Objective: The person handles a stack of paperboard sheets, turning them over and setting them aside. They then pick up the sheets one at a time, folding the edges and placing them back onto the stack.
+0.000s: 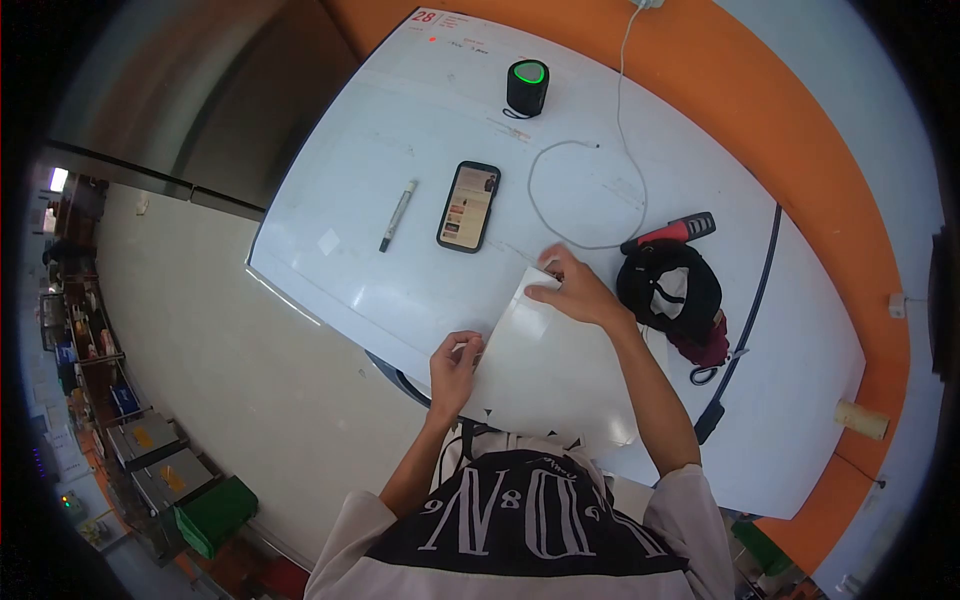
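Note:
A white glossy sheet or panel [560, 370] lies at the near side of the table, close to my body. My right hand [578, 288] is at its upper corner, with the thumb on top and the fingers bent behind the edge. At the left edge is my left hand [457, 368], its fingers curled together against the sheet; the fingertips are partly hidden. Beyond the sheet lies a phone [468, 207] with a lit screen. Just right of my right hand sits a black cap [668, 285].
A marker pen [398, 216] lies left of the phone. Farther back stand a black speaker [527, 88] with a green ring and a looped white cable [533, 190]. A red-and-black tool handle [685, 230] and scissors [705, 374] lie by the cap. A green bin [217, 515] is on the floor.

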{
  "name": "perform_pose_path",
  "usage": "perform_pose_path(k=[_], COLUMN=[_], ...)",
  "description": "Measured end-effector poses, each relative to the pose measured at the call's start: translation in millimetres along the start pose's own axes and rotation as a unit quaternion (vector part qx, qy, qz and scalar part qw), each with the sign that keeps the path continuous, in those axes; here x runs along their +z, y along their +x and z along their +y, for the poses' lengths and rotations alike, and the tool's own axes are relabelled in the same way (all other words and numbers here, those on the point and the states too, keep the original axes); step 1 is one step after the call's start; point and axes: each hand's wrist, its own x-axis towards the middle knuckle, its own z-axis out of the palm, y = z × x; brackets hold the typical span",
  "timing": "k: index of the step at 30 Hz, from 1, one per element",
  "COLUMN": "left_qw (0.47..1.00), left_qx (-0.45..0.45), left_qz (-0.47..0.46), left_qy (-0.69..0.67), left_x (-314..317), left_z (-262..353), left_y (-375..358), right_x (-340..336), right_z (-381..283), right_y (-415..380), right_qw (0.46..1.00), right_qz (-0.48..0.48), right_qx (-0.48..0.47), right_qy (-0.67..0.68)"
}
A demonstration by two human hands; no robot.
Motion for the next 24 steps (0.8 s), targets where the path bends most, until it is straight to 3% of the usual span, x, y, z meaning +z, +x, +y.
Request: perform_pose_path(k=[2,4,11,24], left_qw=[1.000,1.000,0.997,0.988], left_qx=[-0.003,-0.001,-0.042,-0.139], left_qz=[0.008,0.019,-0.031,-0.036], left_qy=[0.003,0.005,0.060,0.057], left_x=[1.3,1.6,-14.1,-16.5], left_z=[5.9,13.2,9.5,37.2], left_y=[-3.3,-2.7,9.1,17.9], right_x=[-2.7,-0.4,-3.3,7.7], right_z=[-9.2,-16.7,-46.9,-67.3], right_y=[-10.8,-17.3,-40.0,-80.4], right_qw=[0.999,0.989,0.993,0.987], right_qz=[0.002,0.048,0.014,0.051], right_qx=[-0.012,-0.133,-0.088,-0.136], right_qy=[0.031,-0.046,-0.078,-0.073])
